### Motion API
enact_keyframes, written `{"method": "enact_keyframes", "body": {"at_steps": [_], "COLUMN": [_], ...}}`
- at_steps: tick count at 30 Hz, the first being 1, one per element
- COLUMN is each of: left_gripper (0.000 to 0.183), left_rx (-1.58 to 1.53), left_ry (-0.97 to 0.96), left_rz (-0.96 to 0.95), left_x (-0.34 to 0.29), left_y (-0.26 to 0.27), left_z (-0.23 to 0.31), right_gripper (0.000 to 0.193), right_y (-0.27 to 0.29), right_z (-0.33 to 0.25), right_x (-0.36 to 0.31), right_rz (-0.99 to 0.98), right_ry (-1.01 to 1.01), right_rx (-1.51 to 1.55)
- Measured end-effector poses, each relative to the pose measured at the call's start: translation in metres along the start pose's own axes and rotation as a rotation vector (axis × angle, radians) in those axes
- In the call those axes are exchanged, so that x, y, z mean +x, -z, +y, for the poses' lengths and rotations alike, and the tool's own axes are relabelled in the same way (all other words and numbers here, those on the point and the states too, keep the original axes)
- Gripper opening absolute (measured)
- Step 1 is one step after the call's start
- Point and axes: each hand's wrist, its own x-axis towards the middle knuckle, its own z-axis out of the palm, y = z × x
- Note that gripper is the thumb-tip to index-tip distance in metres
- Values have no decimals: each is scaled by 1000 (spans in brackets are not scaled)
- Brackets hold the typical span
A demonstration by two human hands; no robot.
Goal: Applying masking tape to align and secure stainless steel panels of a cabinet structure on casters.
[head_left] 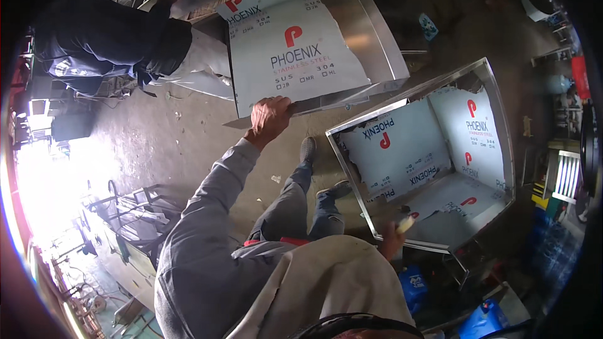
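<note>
My left hand (270, 118) is closed over the near edge of a shallow stainless steel box (377, 34), in front of me. White protective film (251, 78) with red and dark print covers much of its inside and is torn along the right. My right hand (392, 243), low and partly hidden by my body, is closed round a small pale yellow object (405, 225) whose kind I cannot make out. That hand is at the lower left corner of a deeper open stainless steel box (449, 248), whose inner walls carry torn, printed film.
A co-worker in dark clothing (119, 37) bends beside the shallow box at the upper left. Metal frames and scrap (135, 220) crowd the left side. Blue jugs (482, 321) stand at lower right. My feet (308, 150) are on the concrete floor between the boxes.
</note>
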Motion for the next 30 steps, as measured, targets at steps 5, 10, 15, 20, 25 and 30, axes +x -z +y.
{"method": "enact_keyframes", "body": {"at_steps": [5, 10, 15, 20, 25, 30], "left_gripper": [26, 27, 32, 33, 35, 37], "left_rx": [-87, -72, -23, 9, 14, 4], "left_ry": [11, -60, -45, -315, -530, -441], "left_rz": [167, 290, 391, 409, 467, 521], "left_x": [63, 130, 170, 161, 102, 8], "left_y": [106, 188, 247, 295, 341, 420], "left_z": [18, 12, -25, -9, 61, 147], "right_gripper": [44, 57, 49, 47, 47, 47], "right_y": [-155, -316, -489, -555, -504, -365], "right_z": [-307, -365, -402, -466, -445, -366], "right_x": [-5, 16, -33, -49, -64, -52], "right_rz": [-245, -675, -1121, -1463, -1421, -1240], "right_ry": [188, -119, -447, -1211, -830, -553], "right_rx": [351, 829, 1134, 1726, 1424, 1085]}}
